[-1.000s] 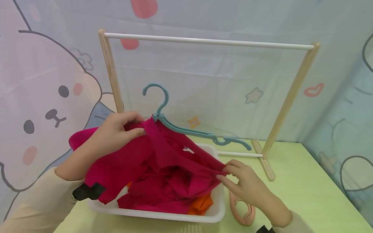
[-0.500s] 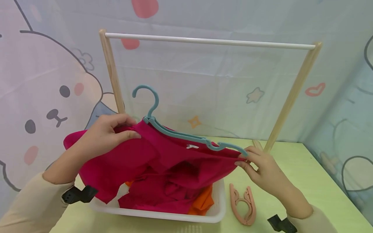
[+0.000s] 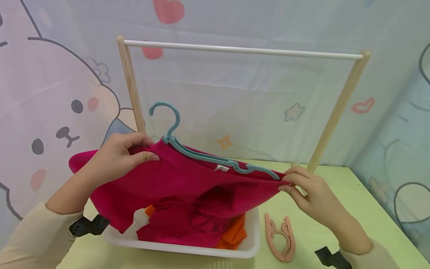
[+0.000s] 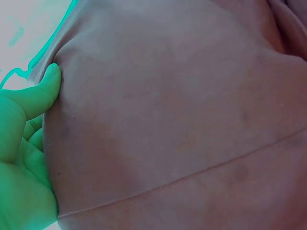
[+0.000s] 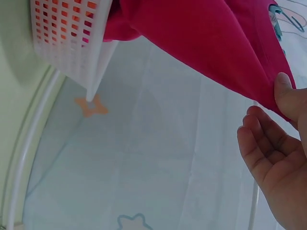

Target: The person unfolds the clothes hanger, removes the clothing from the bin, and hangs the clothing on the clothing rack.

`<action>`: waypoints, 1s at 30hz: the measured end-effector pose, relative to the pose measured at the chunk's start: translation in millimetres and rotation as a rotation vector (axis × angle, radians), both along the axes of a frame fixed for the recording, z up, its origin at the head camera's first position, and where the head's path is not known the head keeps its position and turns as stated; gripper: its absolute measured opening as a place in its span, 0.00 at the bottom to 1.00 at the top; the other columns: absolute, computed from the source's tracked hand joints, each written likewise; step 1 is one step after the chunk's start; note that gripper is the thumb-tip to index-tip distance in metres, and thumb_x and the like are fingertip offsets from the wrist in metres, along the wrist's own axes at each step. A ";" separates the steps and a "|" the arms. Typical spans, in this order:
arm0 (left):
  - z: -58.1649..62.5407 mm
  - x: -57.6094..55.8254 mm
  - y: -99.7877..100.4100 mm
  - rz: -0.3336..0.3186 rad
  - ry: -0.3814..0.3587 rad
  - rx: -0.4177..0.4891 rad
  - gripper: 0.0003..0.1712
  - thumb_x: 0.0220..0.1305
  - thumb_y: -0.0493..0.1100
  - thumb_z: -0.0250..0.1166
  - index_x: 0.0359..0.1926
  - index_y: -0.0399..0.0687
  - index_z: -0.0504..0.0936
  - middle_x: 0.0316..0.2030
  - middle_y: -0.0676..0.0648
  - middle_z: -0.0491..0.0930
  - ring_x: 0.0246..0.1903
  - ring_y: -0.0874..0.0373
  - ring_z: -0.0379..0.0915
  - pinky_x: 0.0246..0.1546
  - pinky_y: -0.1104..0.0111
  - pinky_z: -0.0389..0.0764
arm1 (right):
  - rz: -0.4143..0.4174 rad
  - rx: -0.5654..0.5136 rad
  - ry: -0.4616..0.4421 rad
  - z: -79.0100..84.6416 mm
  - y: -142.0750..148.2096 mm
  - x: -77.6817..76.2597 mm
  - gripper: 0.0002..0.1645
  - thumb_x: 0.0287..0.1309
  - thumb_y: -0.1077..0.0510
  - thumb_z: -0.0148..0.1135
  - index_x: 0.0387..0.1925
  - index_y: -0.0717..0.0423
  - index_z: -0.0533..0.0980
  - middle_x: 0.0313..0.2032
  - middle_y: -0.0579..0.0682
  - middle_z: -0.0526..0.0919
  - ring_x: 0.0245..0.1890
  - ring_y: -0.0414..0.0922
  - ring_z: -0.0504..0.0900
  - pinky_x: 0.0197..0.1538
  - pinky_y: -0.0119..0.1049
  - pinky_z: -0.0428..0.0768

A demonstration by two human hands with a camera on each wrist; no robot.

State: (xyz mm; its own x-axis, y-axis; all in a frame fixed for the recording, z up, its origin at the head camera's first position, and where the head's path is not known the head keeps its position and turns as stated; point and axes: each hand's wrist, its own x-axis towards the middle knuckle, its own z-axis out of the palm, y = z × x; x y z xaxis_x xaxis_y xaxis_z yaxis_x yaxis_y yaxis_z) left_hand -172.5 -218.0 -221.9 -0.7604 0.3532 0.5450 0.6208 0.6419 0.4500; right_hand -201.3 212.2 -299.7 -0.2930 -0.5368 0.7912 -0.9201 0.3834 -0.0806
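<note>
A magenta shirt (image 3: 174, 175) is stretched between my two hands above a white basket (image 3: 181, 251), its lower part bunched inside. My left hand (image 3: 119, 160) pinches the shoulder cloth, thumb in front, as the left wrist view also shows. The right hand (image 5: 278, 163) pinches the opposite end of the neck edge between thumb and index finger, the other fingers loosely bent. A light-blue hanger (image 3: 201, 156) slants along the neck opening, hook up. Its right arm lies over the neckline with the tip near my right fingers; its left arm is hidden in the shirt.
Behind the basket stands a rack with a white rail (image 3: 242, 50) and wooden posts. A folded pink hanger (image 3: 281, 239) lies on the pale green table (image 3: 322, 231), right of the basket. Orange cloth (image 3: 233, 233) shows in the basket. A printed curtain hangs behind.
My right hand has moved right and slightly up, pulling the neckline wider. The blue hanger and left hand have shifted left and slightly down, and the hanger's right arm now lies closer along the neckline.
</note>
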 end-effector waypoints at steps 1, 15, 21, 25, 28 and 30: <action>-0.2 -0.2 -0.1 -0.003 0.001 0.000 0.09 0.55 0.35 0.72 0.38 0.47 0.84 0.29 0.53 0.82 0.26 0.63 0.75 0.27 0.75 0.77 | 0.002 0.000 0.006 1.6 0.8 -0.1 0.20 0.67 0.45 0.53 0.31 0.56 0.79 0.35 0.47 0.79 0.32 0.35 0.74 0.34 0.19 0.72; 7.9 -6.7 8.9 -0.033 0.018 -0.039 0.08 0.55 0.35 0.71 0.37 0.48 0.85 0.29 0.54 0.83 0.25 0.64 0.77 0.27 0.74 0.78 | 0.018 0.039 0.101 38.3 -6.5 -6.6 0.22 0.69 0.47 0.50 0.32 0.61 0.77 0.32 0.50 0.80 0.29 0.38 0.73 0.28 0.21 0.69; 30.6 -11.5 15.5 -0.032 0.027 -0.053 0.05 0.57 0.36 0.70 0.36 0.46 0.84 0.28 0.52 0.83 0.24 0.62 0.76 0.27 0.74 0.78 | 0.027 0.029 0.138 67.1 -11.5 -18.3 0.18 0.70 0.53 0.51 0.33 0.64 0.78 0.31 0.51 0.80 0.30 0.40 0.75 0.36 0.22 0.72; 50.5 -13.0 20.1 0.003 0.030 -0.054 0.05 0.59 0.38 0.70 0.37 0.46 0.85 0.29 0.50 0.83 0.25 0.59 0.77 0.28 0.76 0.77 | 0.016 0.023 0.133 93.9 -14.0 -22.1 0.07 0.53 0.76 0.60 0.33 0.66 0.78 0.31 0.52 0.81 0.32 0.37 0.75 0.39 0.20 0.71; 64.3 -13.4 24.9 0.047 0.013 -0.030 0.05 0.59 0.39 0.69 0.38 0.46 0.85 0.30 0.49 0.83 0.27 0.58 0.78 0.30 0.76 0.78 | -0.003 0.006 0.092 114.3 -17.0 -21.5 0.16 0.43 0.84 0.61 0.33 0.68 0.78 0.31 0.53 0.80 0.34 0.33 0.74 0.41 0.18 0.71; 71.5 -13.7 28.5 0.066 0.002 -0.005 0.06 0.60 0.39 0.69 0.38 0.46 0.85 0.30 0.48 0.83 0.27 0.57 0.79 0.30 0.76 0.78 | -0.018 -0.008 0.057 126.0 -19.7 -21.0 0.14 0.46 0.84 0.60 0.33 0.69 0.78 0.31 0.53 0.80 0.34 0.31 0.74 0.42 0.17 0.72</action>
